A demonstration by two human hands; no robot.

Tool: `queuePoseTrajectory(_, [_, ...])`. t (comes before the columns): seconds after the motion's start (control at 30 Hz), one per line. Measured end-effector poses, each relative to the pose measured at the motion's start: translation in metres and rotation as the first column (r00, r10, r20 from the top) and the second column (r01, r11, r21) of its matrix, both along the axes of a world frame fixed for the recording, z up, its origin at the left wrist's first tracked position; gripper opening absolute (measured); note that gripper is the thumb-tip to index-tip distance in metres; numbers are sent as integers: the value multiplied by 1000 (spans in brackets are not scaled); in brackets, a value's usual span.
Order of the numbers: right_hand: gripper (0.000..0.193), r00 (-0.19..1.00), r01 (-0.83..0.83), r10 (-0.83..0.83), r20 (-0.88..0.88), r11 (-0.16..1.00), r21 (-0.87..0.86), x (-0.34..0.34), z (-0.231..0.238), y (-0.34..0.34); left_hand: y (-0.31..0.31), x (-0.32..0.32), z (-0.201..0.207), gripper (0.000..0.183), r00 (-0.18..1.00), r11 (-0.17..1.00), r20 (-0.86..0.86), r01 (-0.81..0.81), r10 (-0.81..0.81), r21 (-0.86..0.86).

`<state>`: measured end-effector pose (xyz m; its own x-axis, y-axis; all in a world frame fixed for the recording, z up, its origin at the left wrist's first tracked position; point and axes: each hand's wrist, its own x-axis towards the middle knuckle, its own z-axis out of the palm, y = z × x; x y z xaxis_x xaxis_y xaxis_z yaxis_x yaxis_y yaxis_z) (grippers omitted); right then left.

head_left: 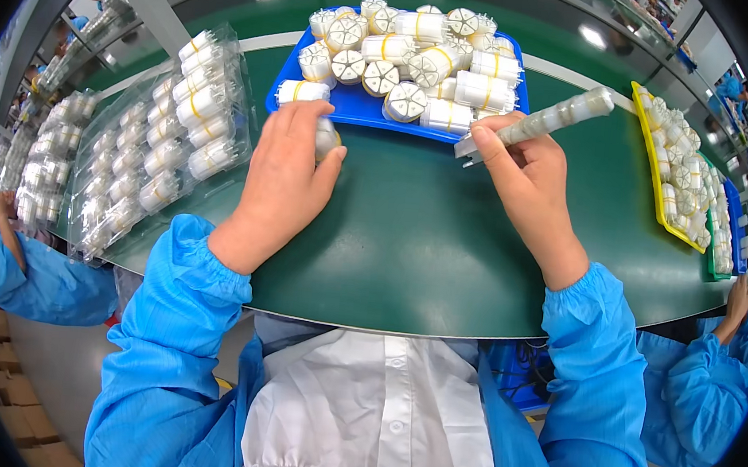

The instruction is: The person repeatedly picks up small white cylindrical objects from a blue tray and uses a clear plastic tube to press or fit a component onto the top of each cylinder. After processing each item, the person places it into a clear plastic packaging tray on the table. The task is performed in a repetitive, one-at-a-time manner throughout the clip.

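My left hand (282, 168) is closed around a white cylindrical part (327, 139), partly hidden by the fingers, at the near left edge of a blue tray (367, 113). Just past its fingertips, another white cylinder (302, 92) with a yellow band rests at the tray's left side. In my right hand (527, 167) is a slim hand tool (562, 112), gripped between thumb and fingers. Its pale, wrapped-looking handle points up and right; the flat metal end lies by the tray's near right corner. White cylinders (405, 101) with spoked round ends are heaped in the tray.
Left on the green table (408, 254), clear plastic trays (241, 124) hold rows of similar white parts. A yellow tray (662, 192) of parts stands at the right, with green and blue trays beyond. Co-workers' blue sleeves (49, 281) show at both sides. The table's near edge curves before me.
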<state>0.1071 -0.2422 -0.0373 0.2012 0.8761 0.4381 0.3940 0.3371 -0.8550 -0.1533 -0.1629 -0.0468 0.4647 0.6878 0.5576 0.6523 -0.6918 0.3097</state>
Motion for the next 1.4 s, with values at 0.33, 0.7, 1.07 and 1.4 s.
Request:
queuePoseTrajectory(0.33, [22,999,-25,23,-30,998,-51,3,-9,4,27,64,22,49,952,935,-254,238,-171,264])
queuePoseTrajectory(0.7, [18,997,-68,69,-26,997,22,4,12,-8,-28,56,13,47,886,883,41,464,-463,-62])
queuePoseTrajectory(1.07, [17,982,-85,90,168,996,-38,5,4,-8,-31,67,1,60,906,895,139,420,-401,-153])
queuePoseTrajectory(1.4, [18,998,-60,60,23,998,-19,9,8,-8,-31,69,-9,64,848,817,362,498,-387,-292])
